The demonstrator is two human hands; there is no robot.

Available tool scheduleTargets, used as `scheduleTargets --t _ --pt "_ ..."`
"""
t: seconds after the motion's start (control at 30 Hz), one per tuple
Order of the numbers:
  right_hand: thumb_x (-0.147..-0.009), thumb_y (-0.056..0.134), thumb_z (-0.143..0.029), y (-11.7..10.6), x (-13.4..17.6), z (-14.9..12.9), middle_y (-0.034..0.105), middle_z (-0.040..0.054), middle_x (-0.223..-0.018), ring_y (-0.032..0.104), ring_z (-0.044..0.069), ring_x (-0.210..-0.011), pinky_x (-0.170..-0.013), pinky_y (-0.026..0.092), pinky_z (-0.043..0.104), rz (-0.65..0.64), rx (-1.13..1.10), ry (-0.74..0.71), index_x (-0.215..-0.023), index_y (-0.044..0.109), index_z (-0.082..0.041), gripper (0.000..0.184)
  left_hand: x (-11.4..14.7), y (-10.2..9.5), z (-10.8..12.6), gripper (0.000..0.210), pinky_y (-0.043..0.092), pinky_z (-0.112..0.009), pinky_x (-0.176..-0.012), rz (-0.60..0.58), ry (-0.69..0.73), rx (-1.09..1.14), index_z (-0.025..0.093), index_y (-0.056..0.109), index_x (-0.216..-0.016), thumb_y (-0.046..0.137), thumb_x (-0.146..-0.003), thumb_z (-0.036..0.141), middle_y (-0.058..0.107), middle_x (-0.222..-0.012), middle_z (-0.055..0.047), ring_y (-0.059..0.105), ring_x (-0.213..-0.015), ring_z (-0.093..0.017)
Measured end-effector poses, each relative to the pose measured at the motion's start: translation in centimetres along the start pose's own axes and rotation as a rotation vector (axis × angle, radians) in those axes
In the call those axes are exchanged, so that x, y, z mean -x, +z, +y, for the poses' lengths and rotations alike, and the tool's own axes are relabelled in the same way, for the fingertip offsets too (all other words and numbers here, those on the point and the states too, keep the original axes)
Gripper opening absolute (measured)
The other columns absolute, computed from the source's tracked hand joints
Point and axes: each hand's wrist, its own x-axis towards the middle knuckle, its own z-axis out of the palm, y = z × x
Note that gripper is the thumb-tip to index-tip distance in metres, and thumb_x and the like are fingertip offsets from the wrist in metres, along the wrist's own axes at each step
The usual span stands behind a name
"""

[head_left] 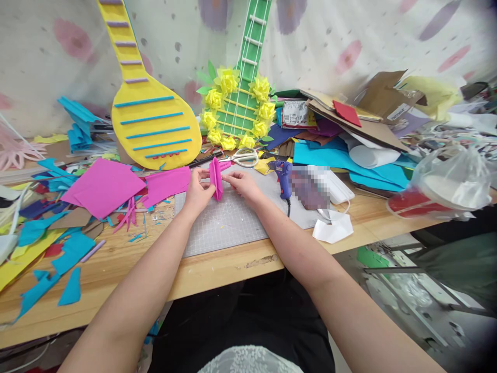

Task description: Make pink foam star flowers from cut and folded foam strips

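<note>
A folded piece of magenta paper (pixel 216 179) stands upright above the grey cutting mat (pixel 229 228). My left hand (pixel 199 190) pinches it from the left, thumb and fingers closed on its edge. From the right, the fingertips of my right hand (pixel 243 185) are closed at the same paper's edge. Just behind the hands lie white-handled scissors (pixel 247 157). To the right of my right hand is a blue glue gun (pixel 283 178), its cord running down onto the mat.
Magenta sheets (pixel 104 187) and blue scraps (pixel 73 251) cover the left side. A yellow paper instrument (pixel 155 122) and a green one with yellow flowers (pixel 243 98) lean at the back. Cardboard (pixel 388 98), a white mask (pixel 334 228) and a bagged cup (pixel 435 194) lie right.
</note>
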Motion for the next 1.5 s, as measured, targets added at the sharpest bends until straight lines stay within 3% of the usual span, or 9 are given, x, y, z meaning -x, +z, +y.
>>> scheduleTargets --t 0.2,0.4,0.53,0.67,0.8,1.03,1.23,1.4,1.5 --pt "-0.069 0.065 -0.037 0.1 0.3 -0.2 0.043 -0.0066 -0.047 0.034 0.005 -0.045 -0.043 0.024 0.020 -0.045 0.029 -0.002 -0.066 0.059 -0.016 0.022 -0.2 -0.1 -0.3 0.028 0.043 -0.019 -0.056 -0.018 0.022 -0.004 0.021 0.047 -0.092 0.063 -0.068 0.019 0.059 -0.098 -0.001 0.056 -0.060 -0.005" --pt "-0.069 0.064 -0.032 0.1 0.1 0.1 0.045 -0.0064 -0.049 0.038 0.005 -0.048 -0.047 0.027 0.020 -0.043 0.020 -0.012 -0.067 0.058 -0.016 0.017 -0.2 -0.1 0.1 0.024 0.044 -0.023 -0.058 -0.008 -0.083 0.000 0.017 0.058 -0.086 0.069 -0.066 0.025 0.064 -0.094 -0.003 0.057 -0.061 -0.009" --pt "-0.068 0.064 -0.033 0.1 0.0 0.2 0.047 -0.0061 -0.054 0.041 0.006 -0.052 -0.049 0.030 0.020 -0.072 -0.012 -0.107 -0.069 0.058 -0.015 0.018 -0.3 -0.1 0.3 0.029 0.046 -0.025 -0.068 0.000 -0.161 0.139 0.015 0.063 -0.083 0.075 -0.061 0.029 0.066 -0.086 -0.003 0.060 -0.070 -0.012" --pt "-0.069 0.063 -0.033 0.1 0.0 0.2 0.049 -0.0055 -0.058 0.041 0.005 -0.053 -0.050 0.032 0.019 -0.100 -0.045 -0.166 -0.070 0.058 -0.015 0.019 -0.5 -0.1 0.5 0.031 0.046 -0.024 -0.067 -0.061 -0.253 0.371 0.014 0.064 -0.077 0.078 -0.057 0.034 0.064 -0.073 -0.001 0.058 -0.066 -0.010" --pt "-0.072 0.064 -0.031 0.3 0.2 0.0 0.051 -0.0049 -0.061 0.043 0.004 -0.051 -0.047 0.034 0.018 -0.104 -0.048 -0.122 -0.071 0.056 -0.016 0.017 -0.5 -0.1 0.5 0.029 0.045 -0.023 -0.061 -0.066 -0.273 0.444 0.014 0.062 -0.070 0.080 -0.054 0.030 0.062 -0.065 0.001 0.056 -0.059 -0.009" --pt "-0.085 0.054 -0.036 0.5 0.3 -0.3 0.060 0.0003 -0.078 0.061 0.008 -0.065 -0.053 0.047 0.019 -0.059 -0.153 0.014 -0.084 0.052 -0.017 0.019 -0.4 -0.2 0.8 0.030 0.049 -0.029 -0.066 -0.028 -0.232 0.455 0.015 0.061 -0.065 0.081 -0.052 0.032 0.063 -0.064 0.001 0.059 -0.061 -0.012" --pt "-0.083 0.058 -0.036 0.4 0.0 0.0 0.061 -0.0001 -0.080 0.060 0.007 -0.064 -0.057 0.049 0.020 -0.074 -0.178 -0.009 -0.082 0.053 -0.017 0.019 -0.3 -0.4 1.4 0.031 0.050 -0.031 -0.074 -0.096 -0.270 0.518 0.014 0.061 -0.058 0.084 -0.045 0.030 0.064 -0.064 0.000 0.060 -0.063 -0.012" --pt "-0.082 0.058 -0.024 0.3 -0.1 0.3 0.061 -0.0012 -0.078 0.060 0.008 -0.066 -0.064 0.051 0.022 -0.079 -0.170 -0.008 -0.086 0.051 -0.018 0.010 -0.3 -0.4 1.3 0.029 0.049 -0.031 -0.075 -0.117 -0.300 0.540 0.014 0.062 -0.058 0.084 -0.045 0.027 0.064 -0.062 0.000 0.060 -0.062 -0.012" --pt "-0.080 0.061 -0.020 0.1 -0.2 0.6 0.062 -0.0019 -0.075 0.062 0.009 -0.067 -0.068 0.053 0.025 -0.135 -0.210 0.017 -0.093 0.049 -0.019 0.018 -0.3 -0.4 1.2 0.025 0.048 -0.030 -0.075 -0.141 -0.284 0.529 0.014 0.063 -0.060 0.082 -0.048 0.025 0.065 -0.064 -0.001 0.060 -0.064 -0.013"
